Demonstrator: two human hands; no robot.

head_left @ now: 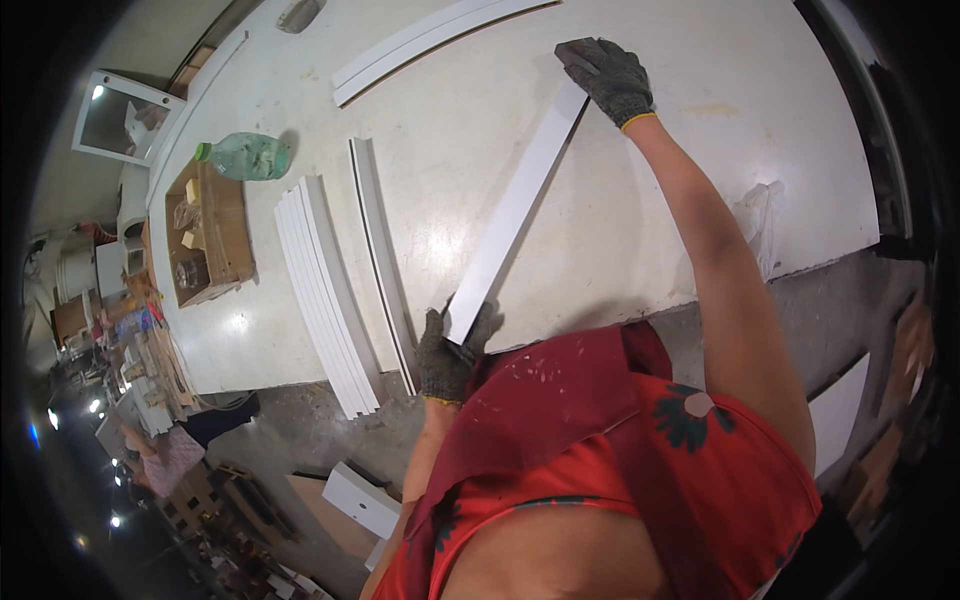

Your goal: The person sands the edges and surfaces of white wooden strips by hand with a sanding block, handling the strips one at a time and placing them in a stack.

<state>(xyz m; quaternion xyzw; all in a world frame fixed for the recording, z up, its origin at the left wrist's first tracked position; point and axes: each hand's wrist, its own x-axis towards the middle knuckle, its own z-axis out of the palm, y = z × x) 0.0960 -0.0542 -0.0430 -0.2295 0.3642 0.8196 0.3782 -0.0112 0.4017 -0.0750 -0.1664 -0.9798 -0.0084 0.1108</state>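
Observation:
A long white flat strip (520, 210) slants across the table in front of me, its near end by my body and its far end up and to the right. My gloved left hand (447, 362) wraps round the near end, thumb on one side and fingers on the other. At the far end, my gloved right hand (612, 82) is closed over a small dark block (576, 50), which looks like a sanding block. Fingers partly cover the block, and its underside is hidden. Both gloves are dark grey knit; the right one shows a yellow cuff.
Left of the strip lie a narrow white profile (378, 250) and a stack of several white strips (325, 290), overhanging the near edge. Another white strip (440, 45) lies at the back. A wooden box (235, 230) and green plastic bottle (250, 157) stand left; crumpled clear plastic (762, 225) lies right.

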